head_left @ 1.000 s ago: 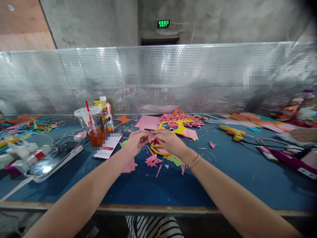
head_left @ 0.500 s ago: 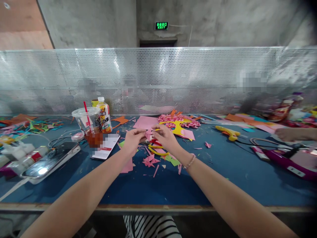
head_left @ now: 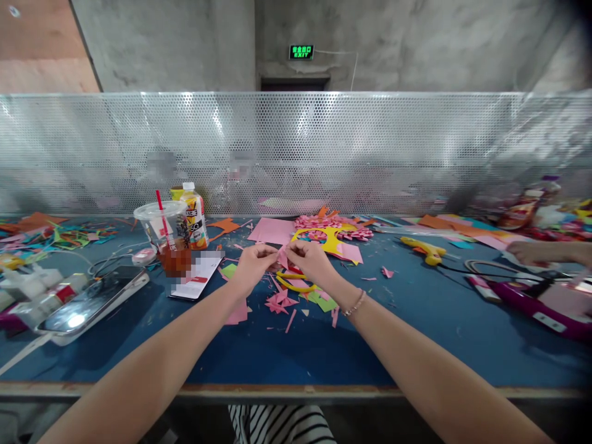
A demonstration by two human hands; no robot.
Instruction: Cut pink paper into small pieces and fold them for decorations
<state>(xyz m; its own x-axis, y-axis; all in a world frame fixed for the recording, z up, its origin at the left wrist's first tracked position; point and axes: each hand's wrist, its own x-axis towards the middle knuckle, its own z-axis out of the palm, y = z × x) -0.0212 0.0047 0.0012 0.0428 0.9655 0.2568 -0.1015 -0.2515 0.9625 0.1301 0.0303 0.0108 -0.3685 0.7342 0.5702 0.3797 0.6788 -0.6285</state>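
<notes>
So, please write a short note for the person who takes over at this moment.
Left hand and right hand: both pinch one small pink paper piece above the blue table.
Yellow-handled scissors lie under the hands, among pink scraps.
Done: pink paper flowers on a yellow cut-out behind.
Left: the held piece is unfinished; its fold cannot be seen clearly.

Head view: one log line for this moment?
left hand: pinching pink paper piece | right hand: pinching same piece | scissors: on table
</notes>
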